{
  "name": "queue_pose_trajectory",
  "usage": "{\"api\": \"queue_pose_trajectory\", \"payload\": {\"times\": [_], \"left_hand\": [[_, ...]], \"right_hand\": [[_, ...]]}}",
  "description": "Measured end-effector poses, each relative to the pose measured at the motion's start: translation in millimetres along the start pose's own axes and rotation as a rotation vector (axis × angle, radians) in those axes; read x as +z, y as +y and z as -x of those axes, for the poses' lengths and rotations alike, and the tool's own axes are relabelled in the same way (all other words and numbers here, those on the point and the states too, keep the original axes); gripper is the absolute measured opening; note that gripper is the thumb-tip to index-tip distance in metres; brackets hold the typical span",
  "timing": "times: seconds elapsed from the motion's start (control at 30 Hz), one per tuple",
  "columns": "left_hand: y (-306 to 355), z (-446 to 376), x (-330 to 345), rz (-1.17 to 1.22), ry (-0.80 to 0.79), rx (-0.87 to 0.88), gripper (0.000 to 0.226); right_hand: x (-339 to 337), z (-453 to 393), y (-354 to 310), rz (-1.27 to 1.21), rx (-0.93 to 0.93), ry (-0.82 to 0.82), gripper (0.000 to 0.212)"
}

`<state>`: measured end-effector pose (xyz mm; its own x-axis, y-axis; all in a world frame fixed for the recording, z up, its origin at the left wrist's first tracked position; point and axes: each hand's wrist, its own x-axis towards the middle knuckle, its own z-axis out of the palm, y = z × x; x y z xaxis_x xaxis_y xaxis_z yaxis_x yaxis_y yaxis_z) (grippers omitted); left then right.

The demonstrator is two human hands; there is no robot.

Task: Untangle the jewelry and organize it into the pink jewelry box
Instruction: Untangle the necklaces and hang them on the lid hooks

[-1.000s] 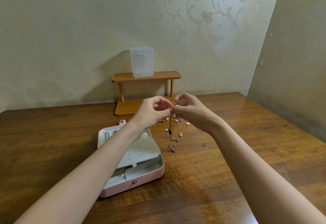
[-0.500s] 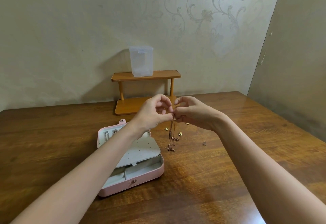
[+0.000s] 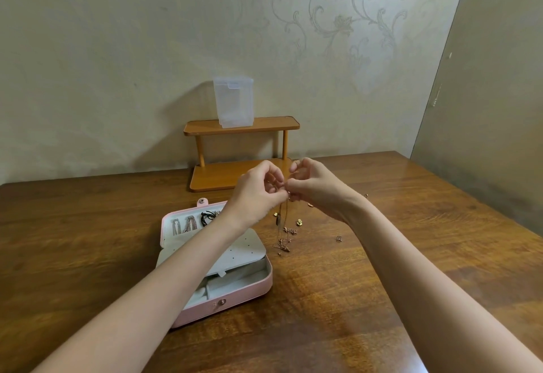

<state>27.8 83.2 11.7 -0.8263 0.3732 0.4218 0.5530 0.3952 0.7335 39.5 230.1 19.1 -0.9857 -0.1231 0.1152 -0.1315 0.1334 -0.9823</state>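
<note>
So, progress: I judge the job partly done, with sorting begun and most untangling left.
Left hand (image 3: 258,193): fingers curled, the grip pinching the top of the tangled chains (image 3: 283,231) right against the other hand.
Right hand (image 3: 314,187): fingertips pinching the same knot from the 3 o'clock side; I cannot tell which strand each finger has.
Tangled chains: they hang from the pinch, and the lower end lies bunched on the surface (image 3: 382,299) just at 3 o'clock of the pink box (image 3: 235,305).
Pink box: open, at 9 o'clock of the chains; my left forearm crosses over it.
Done, as I read it: a few chains (image 3: 185,225) and a dark cord (image 3: 207,217) already lie in the lid at the box's 12 o'clock end.
Left, as I read it: the bunch has to be parted and laid in; the grey tray shows no pieces that I can make out.
Loose bits: small gold pieces (image 3: 299,222) lie scattered on the surface from 12 to 3 o'clock of the hanging chains, none yet boxed.
Background: a clear plastic container (image 3: 233,102) stands on a small wooden shelf (image 3: 270,124) at 12 o'clock.
</note>
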Motion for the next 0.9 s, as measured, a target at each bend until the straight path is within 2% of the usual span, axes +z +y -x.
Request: {"api": "queue_pose_trajectory", "payload": {"times": [0.13,0.2,0.27,0.33,0.47,0.6,0.7,0.8,0.9], "left_hand": [[-0.5,2.2,2.0,-0.140,0.033,0.062,0.017],[-0.3,4.3,3.2,-0.181,0.052,0.115,0.019],[0.3,5.2,2.8,-0.104,0.079,0.110,0.023],[0.5,3.4,-1.5,0.066,0.081,0.030,0.025],[0.9,-0.4,-6.7,0.299,0.029,-0.111,0.024],[2.5,-1.8,-8.3,0.350,-0.016,-0.113,0.028],[3.1,0.1,-13.8,0.299,-0.042,-0.076,0.027],[4.3,1.2,-17.8,0.171,-0.070,-0.038,0.023],[2.4,1.5,-21.6,0.224,-0.170,-0.098,0.020]], "right_hand": [[5.9,-2.1,-2.4,0.216,-0.057,0.074,0.030],[7.6,-3.5,-3.5,0.208,-0.048,0.061,0.030],[3.4,-3.2,-2.3,0.089,-0.023,0.037,0.027],[-3.6,-0.1,-2.7,-0.046,-0.020,0.019,0.027],[-7.3,4.6,-3.8,-0.115,-0.037,-0.022,0.029],[-7.3,4.3,2.0,-0.192,-0.041,0.019,0.027],[-9.0,4.8,1.0,-0.162,-0.029,0.003,0.028],[-8.9,3.2,-2.6,-0.078,-0.014,-0.064,0.027],[-10.5,2.3,-7.0,-0.013,0.021,-0.158,0.026]]}}
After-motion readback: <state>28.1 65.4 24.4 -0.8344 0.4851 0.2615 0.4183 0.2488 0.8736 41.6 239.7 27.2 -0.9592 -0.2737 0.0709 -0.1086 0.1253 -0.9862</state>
